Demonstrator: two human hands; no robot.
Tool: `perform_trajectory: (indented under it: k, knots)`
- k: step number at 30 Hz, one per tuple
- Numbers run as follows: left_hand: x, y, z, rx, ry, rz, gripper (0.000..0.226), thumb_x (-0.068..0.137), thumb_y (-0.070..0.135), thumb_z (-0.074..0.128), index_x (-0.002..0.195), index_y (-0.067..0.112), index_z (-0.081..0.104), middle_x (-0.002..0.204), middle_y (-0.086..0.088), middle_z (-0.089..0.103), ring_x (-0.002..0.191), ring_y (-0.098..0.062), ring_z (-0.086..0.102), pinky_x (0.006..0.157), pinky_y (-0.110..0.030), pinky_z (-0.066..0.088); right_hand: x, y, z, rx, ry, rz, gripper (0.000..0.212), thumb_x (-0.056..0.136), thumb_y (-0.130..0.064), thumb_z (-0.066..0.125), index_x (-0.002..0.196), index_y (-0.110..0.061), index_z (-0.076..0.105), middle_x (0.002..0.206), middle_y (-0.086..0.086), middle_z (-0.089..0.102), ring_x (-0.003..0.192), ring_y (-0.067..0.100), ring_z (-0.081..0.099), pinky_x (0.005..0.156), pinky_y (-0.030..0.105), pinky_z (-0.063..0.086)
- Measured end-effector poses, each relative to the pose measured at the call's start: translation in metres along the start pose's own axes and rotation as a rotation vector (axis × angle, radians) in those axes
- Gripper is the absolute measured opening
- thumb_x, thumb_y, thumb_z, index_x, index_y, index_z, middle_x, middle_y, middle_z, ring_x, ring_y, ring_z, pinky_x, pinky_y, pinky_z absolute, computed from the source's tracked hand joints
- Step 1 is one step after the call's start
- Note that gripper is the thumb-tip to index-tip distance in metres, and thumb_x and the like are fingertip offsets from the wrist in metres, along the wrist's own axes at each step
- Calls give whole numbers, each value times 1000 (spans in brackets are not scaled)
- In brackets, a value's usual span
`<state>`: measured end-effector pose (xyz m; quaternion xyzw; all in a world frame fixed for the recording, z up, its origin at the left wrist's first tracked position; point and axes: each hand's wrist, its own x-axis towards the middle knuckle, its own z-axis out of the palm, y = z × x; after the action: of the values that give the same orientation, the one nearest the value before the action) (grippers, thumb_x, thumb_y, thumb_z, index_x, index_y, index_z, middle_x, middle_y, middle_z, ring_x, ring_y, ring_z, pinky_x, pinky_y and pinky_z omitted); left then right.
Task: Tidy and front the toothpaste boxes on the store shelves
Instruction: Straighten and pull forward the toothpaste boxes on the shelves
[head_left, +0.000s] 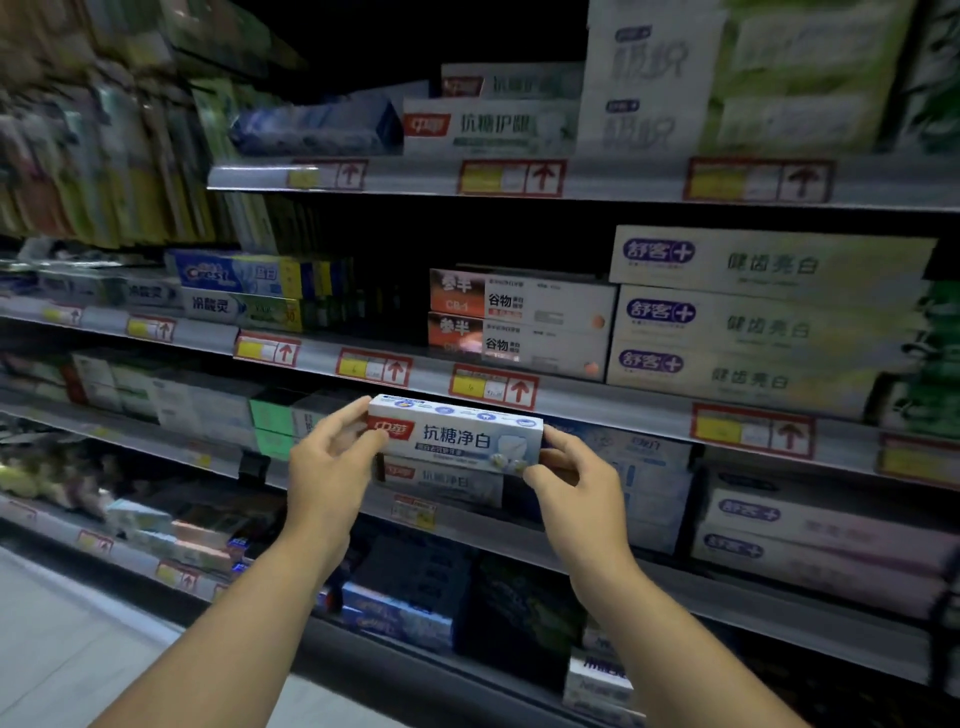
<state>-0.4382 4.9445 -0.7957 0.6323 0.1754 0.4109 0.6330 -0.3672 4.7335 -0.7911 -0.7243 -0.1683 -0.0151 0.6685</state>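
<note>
Head view: the left hand (332, 457) and right hand (566, 467) each grip one end of a white toothpaste box (456, 434), clamped level just above its twin box (441, 480), likely to seat it flush at the shelf edge (467, 525).

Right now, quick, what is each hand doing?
Left hand: grips the left end of the white toothpaste box.
Right hand: grips the right end of the same box.

Both bare forearms outstretched, left hand (332, 460) and right hand (574, 483) each pinching one end of the toothpaste box (457, 435).
</note>
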Motion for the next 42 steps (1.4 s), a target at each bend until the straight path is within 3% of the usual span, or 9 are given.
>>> perform_trajectory:
  k: [3,5,11,16,22,27,35,39,42]
  knots:
    - [-5,-1,-5,-68,26,-15,40,94,11,68,128,33,68,119,8,71,115,-13,65,103,-33,49,-1,-1,11,1,-14,-37,49,94,-10,64,133,-40,63,123,-15,63,103,-4,61,87,26,55]
    - [-8,-16,-9,-90,53,-17,40,95,6,65,127,29,69,113,11,74,109,-8,67,102,-33,51,-5,7,21,-17,-14,-69,52,95,-13,64,136,-43,58,122,-19,56,102,-9,58,82,17,49]
    - [29,-56,-11,-72,208,10,34,96,6,56,113,29,76,108,6,76,103,-10,69,89,-32,56,7,35,56,-63,43,-125,54,97,-19,66,144,-39,51,118,-22,52,110,-5,57,95,24,49]
    - [57,-53,5,-194,382,29,24,96,13,56,104,21,77,98,1,76,89,-10,69,77,-28,56,10,37,73,-90,52,-146,53,96,-17,66,143,-37,52,118,-17,54,112,-1,57,95,20,48]
    - [68,-45,-1,-82,172,105,22,101,20,55,110,22,74,106,2,74,98,-10,69,79,-23,54,10,41,68,-83,42,-114,55,96,-16,66,143,-41,49,123,-19,52,107,-10,55,83,7,48]
    - [58,-57,-22,25,25,11,21,101,22,57,108,32,73,108,4,76,105,-12,69,96,-39,56,1,47,69,-78,56,-52,52,96,-14,65,142,-34,53,124,-12,53,99,-11,57,76,9,50]
    - [39,-55,-36,42,63,-7,20,99,22,59,103,34,74,102,2,75,99,-18,70,83,-35,60,7,21,74,-80,89,-48,51,96,-21,67,142,-35,53,123,-11,49,93,-2,61,70,14,50]
    - [45,-34,-34,-12,187,63,22,101,23,55,112,29,74,84,22,73,77,4,64,76,-25,56,2,6,84,-36,84,-130,53,97,-17,63,144,-38,52,123,-16,51,97,-9,58,72,10,52]
    - [52,-20,-37,-73,266,140,24,100,23,55,113,26,75,101,16,74,96,1,67,91,-33,57,-4,-3,91,33,89,-195,52,98,-14,63,143,-37,54,123,-18,55,104,-7,59,84,15,54]
